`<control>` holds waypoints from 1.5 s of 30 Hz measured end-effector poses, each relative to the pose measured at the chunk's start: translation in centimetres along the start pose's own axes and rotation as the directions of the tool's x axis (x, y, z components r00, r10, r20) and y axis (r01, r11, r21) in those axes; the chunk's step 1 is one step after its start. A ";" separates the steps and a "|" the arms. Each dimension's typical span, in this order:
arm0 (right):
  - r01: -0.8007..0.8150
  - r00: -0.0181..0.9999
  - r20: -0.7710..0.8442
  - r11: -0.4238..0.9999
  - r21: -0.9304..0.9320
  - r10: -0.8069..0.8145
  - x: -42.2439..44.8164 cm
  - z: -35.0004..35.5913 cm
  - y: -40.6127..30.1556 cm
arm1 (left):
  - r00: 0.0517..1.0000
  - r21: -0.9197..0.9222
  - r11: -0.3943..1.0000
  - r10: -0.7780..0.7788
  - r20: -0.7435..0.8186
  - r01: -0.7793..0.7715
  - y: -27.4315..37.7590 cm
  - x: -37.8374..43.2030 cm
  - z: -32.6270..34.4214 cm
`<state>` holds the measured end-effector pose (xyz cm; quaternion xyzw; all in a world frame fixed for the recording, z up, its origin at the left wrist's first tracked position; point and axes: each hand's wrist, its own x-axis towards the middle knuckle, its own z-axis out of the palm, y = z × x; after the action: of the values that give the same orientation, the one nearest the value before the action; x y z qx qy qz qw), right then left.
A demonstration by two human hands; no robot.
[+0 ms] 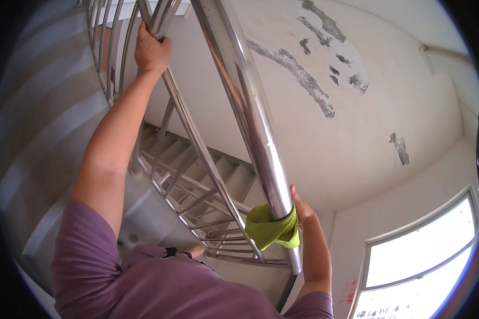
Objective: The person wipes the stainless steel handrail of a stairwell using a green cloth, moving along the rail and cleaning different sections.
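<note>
A thick, polished metal handrail (249, 107) slants down through the middle of the view. Near its lower end a lime-green cloth (277, 229) is wrapped around it. My right hand (303, 209) holds the cloth against the far side of the tube; part of that hand is hidden by the rail and cloth. Higher up, my left hand (152, 52) grips a thinner metal bar (197, 143) of the railing, where several bars meet. Its fingertips are partly hidden behind the metal.
Concrete steps (52, 119) rise along the left, and a lower flight (227, 171) shows through the balusters. The white wall (303, 151) has grey patches of peeled paint. A bright window (419, 247) is at the lower right.
</note>
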<state>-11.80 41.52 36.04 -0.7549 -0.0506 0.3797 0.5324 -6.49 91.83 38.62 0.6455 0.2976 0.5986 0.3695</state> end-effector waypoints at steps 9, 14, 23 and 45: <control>0.084 0.993 0.064 0.970 0.229 -0.101 2.1 1.7 -2.8 | 1.000 -0.001 1.000 -0.026 -0.018 0.026 0.9 -0.5 -0.3; 0.099 0.993 0.046 0.972 0.214 -0.112 2.5 3.3 -4.8 | 0.999 -0.015 1.000 -0.024 -0.022 0.024 0.4 -0.4 -0.1; 0.147 0.983 0.070 0.960 0.239 -0.168 3.7 5.9 -9.0 | 1.000 -0.024 1.000 -0.016 -0.011 0.015 0.8 -0.6 -0.4; 0.205 0.008 0.196 -0.190 -0.960 -0.981 6.5 19.8 -22.6 | 0.998 -0.187 0.980 -0.058 0.020 0.061 2.5 -1.3 -1.5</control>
<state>-12.28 69.47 48.80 -0.7644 -0.4521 -0.4396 0.1342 -8.26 89.62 40.01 0.6030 0.2563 0.6078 0.4487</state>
